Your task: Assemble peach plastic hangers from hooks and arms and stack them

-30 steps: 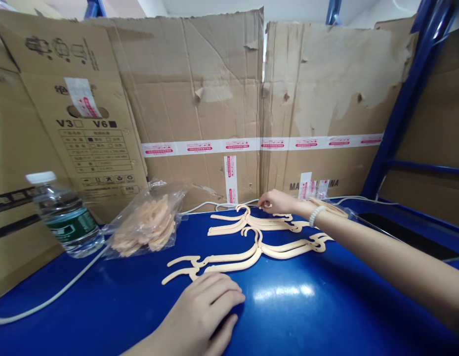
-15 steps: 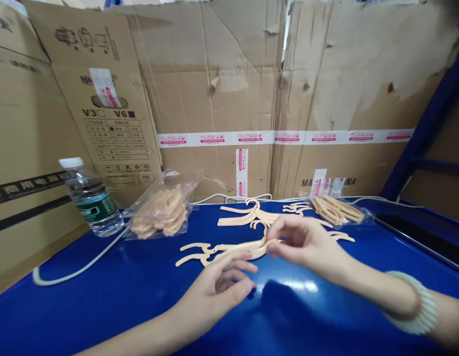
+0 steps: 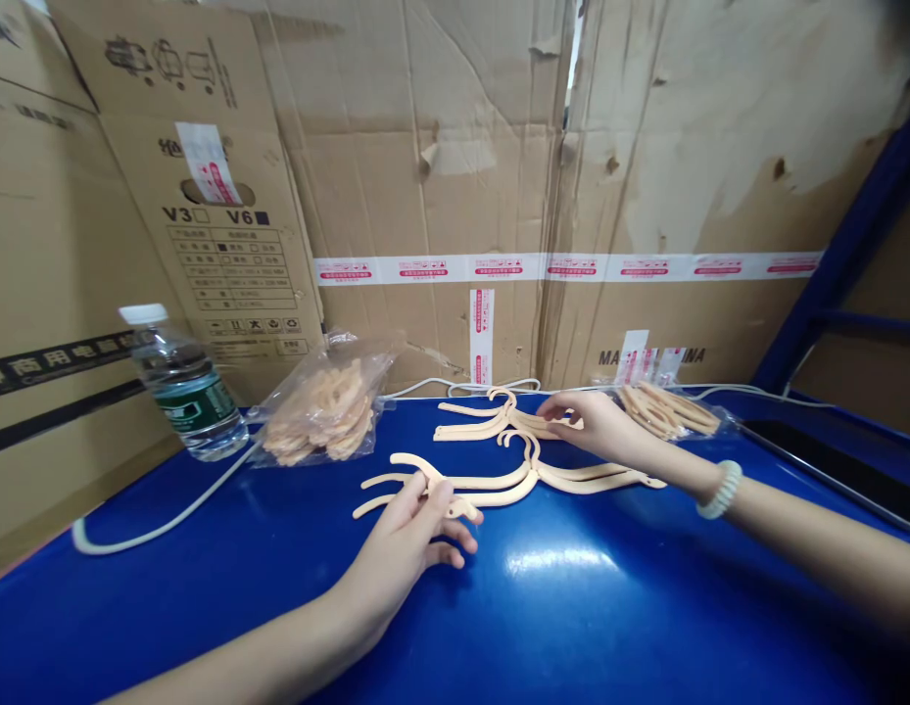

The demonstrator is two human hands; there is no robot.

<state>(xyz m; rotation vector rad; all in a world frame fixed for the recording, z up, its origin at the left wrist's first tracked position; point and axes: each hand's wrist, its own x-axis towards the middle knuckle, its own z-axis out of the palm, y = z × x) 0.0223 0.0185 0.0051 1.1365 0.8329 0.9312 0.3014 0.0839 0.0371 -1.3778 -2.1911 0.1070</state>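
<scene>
My left hand (image 3: 417, 529) pinches a short curved beige hanger piece (image 3: 417, 462) between thumb and fingers, over the left ends of the front hangers. Beige plastic hangers (image 3: 509, 490) lie nested on the blue table in front of me, with their hooks pointing away. Behind them lie more hangers (image 3: 469, 429). My right hand (image 3: 598, 426) is at the right arms of the rear hangers, its fingers curled and closed together. What they grip is hidden by the hand.
A bag of beige pieces (image 3: 322, 411) and a water bottle (image 3: 194, 392) stand left. A second bag (image 3: 667, 411) and a black phone (image 3: 840, 470) lie right. A white cable (image 3: 167, 524) crosses the table (image 3: 572, 627). Cardboard (image 3: 425, 196) walls the back.
My right hand has moved from the front hangers back to the rear ones. My left hand, loosely open before, now holds a curved hanger piece.
</scene>
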